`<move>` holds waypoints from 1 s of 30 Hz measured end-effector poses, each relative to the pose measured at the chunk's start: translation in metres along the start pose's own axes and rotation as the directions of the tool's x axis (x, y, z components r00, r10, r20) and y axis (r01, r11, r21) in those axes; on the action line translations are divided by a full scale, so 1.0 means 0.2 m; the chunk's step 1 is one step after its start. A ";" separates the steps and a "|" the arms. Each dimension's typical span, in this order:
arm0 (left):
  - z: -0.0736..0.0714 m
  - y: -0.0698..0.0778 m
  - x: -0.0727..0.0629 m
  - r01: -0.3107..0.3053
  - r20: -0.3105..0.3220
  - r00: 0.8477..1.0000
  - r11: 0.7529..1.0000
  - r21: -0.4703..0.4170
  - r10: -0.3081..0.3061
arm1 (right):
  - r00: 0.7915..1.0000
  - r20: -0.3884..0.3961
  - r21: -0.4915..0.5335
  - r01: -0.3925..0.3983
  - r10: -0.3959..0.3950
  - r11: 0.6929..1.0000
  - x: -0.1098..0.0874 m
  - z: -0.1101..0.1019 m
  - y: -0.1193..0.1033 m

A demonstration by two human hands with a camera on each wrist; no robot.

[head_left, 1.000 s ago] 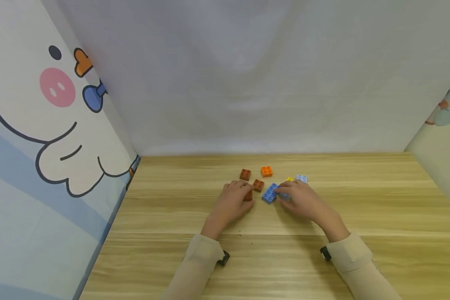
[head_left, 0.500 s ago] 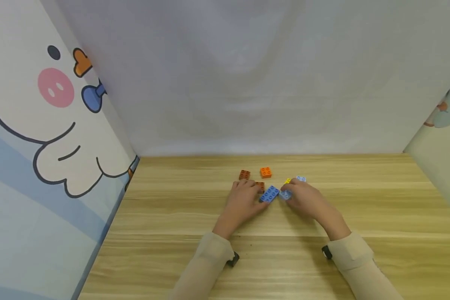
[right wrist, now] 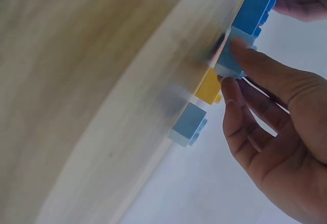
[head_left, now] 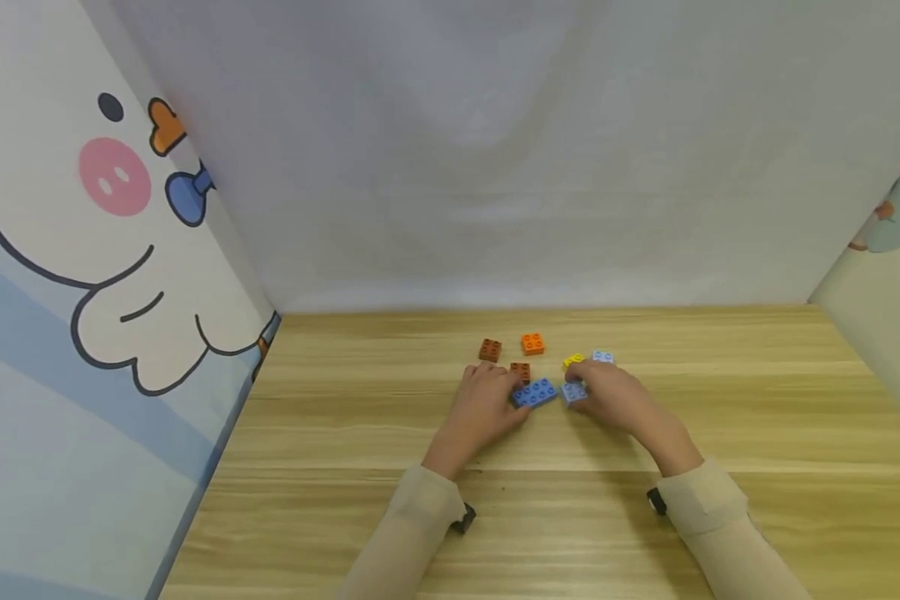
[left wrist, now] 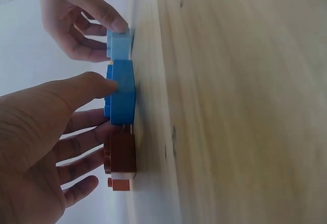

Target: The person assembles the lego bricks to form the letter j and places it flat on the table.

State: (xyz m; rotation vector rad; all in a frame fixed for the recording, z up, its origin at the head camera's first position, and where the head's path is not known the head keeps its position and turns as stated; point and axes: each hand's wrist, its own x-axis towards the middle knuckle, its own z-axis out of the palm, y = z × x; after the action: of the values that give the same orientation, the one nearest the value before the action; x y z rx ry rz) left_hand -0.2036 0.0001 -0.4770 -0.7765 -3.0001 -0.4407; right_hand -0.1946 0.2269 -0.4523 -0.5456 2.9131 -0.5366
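Observation:
My left hand (head_left: 480,408) pinches a long blue brick (head_left: 535,392) on the table, thumb on its near side and index finger on the far side. In the left wrist view, the thumb presses the side of this blue brick (left wrist: 123,92). Just to the right, my right hand (head_left: 611,396) holds a light blue square brick (head_left: 573,392) between thumb and fingers. The right wrist view has this light blue brick (right wrist: 234,52) end to end with the blue one (right wrist: 254,6); whether they touch I cannot tell. A brown brick (head_left: 521,372) sits behind the blue brick, beside my left fingers.
Further back lie another brown brick (head_left: 490,350) and an orange brick (head_left: 532,343). A yellow brick (head_left: 573,361) and a second light blue brick (head_left: 603,357) are beyond my right hand. The wooden table (head_left: 330,400) meets a pale curtain (head_left: 450,167) at the back.
My left hand has moved right from a brown brick to the long blue brick, which has turned closer to crosswise. The right hand's light blue brick has come into fuller view, slightly further right.

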 end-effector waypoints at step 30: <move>-0.07 -0.10 -0.05 -0.099 0.096 0.989 0.986 -0.135 0.112 | 0.997 0.032 0.045 0.070 -0.071 0.997 -0.02 -0.01 -0.13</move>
State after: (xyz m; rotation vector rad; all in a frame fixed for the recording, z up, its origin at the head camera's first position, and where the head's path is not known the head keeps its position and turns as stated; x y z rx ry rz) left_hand -0.2043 -0.0253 -0.4695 -0.9925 -3.0297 -0.6149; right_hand -0.1838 0.2067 -0.4401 -0.6473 2.8521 -0.5921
